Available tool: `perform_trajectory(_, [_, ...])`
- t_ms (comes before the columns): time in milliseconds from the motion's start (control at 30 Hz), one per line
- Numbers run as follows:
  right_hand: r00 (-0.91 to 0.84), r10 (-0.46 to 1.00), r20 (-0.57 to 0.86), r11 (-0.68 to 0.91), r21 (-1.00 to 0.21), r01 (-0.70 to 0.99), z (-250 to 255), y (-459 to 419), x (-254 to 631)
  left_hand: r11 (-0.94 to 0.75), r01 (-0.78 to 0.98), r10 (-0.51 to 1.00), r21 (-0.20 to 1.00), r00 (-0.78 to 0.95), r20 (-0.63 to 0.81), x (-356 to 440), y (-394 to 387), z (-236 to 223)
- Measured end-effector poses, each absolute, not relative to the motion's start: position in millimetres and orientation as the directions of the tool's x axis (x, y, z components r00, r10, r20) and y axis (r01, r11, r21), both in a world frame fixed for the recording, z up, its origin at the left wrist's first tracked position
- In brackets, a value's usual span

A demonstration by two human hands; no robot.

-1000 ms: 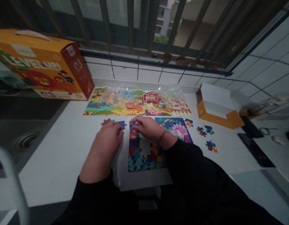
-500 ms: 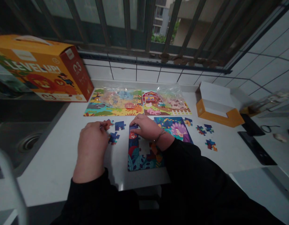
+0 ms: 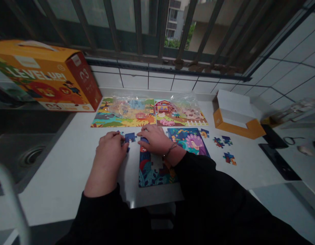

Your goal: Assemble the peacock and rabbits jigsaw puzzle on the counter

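Resting on the white counter [image 3: 70, 170], the left hand [image 3: 110, 149] has its fingers curled down over loose puzzle pieces, with the fingertips touching a blue piece [image 3: 130, 137] that lies just left of the half-built puzzle [image 3: 157, 170]; whether the fingers actually pinch that piece or only press on it is hard to tell, since the hand hides the contact. The right hand [image 3: 153, 140] lies flat with its fingers pressed together on the puzzle's upper left corner (a thin bracelet sits at the wrist). The puzzle's picture shows a peacock [image 3: 193, 140] on its right part. Three more loose pieces [image 3: 225, 148] lie well apart to the right. Behind the puzzle, two finished picture boards [image 3: 149, 114] lie side by side under clear plastic bags. An orange box [image 3: 45, 78] stands at the far left, and an open orange tray [image 3: 236, 117] sits at the right.
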State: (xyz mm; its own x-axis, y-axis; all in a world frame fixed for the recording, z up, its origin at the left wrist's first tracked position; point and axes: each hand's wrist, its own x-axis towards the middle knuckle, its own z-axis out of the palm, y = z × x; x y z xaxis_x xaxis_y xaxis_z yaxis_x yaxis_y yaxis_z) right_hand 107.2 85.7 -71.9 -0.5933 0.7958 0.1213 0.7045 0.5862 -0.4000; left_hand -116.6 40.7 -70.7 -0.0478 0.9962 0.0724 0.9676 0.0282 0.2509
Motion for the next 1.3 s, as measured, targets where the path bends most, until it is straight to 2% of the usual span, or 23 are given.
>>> perform_trajectory(300, [-0.606, 0.789, 0.1, 0.574, -0.471, 0.67, -70.4, 86.2, 105.1, 0.075, 0.958, 0.99, 0.278, -0.104, 0.091, -109.9, 41.5, -74.3])
perform_trajectory(533, [-0.597, 0.795, 0.107, 0.562, -0.499, 0.659, -73.2, 87.0, 105.8, 0.111, 0.88, 0.976, 0.462, -0.184, 0.116, -103.7, 37.2, -53.6])
perform_trajectory(667, [-0.593, 0.796, 0.122, 0.561, -0.516, 0.647, -75.6, 87.2, 106.2, 0.22, 0.81, 0.961, 0.543, -0.275, 0.022, -95.0, 33.9, -46.2])
perform_trajectory(800, [-0.559, 0.801, 0.215, 0.557, -0.609, 0.564, -77.7, 90.3, 106.5, 0.233, 0.755, 0.961, 0.613, -0.276, -0.026, -90.6, 33.1, -42.7])
perform_trajectory(967, [-0.383, 0.873, 0.303, 0.45, -0.805, 0.387, -79.1, 96.0, 108.7, 0.18, 0.632, 0.976, 0.753, -0.212, -0.054, -86.1, 32.1, -39.3])
perform_trajectory(1033, [-0.343, 0.893, 0.292, 0.406, -0.851, 0.333, -81.3, 98.5, 109.9, 0.162, 0.642, 0.977, 0.749, -0.211, -0.03, -83.7, 31.3, -38.1])
perform_trajectory(1133, [-0.266, 0.925, 0.271, 0.349, -0.884, 0.311, -85.1, 102.3, 112.2, 0.116, 0.738, 0.983, 0.664, -0.183, 0.031, -81.1, 30.9, -37.6])
perform_trajectory(1300, [-0.291, 0.917, 0.273, 0.386, -0.793, 0.471, -86.1, 106.7, 116.5, -0.123, 0.878, 0.991, 0.463, 0.135, 0.007, -79.4, 35.9, -46.9])
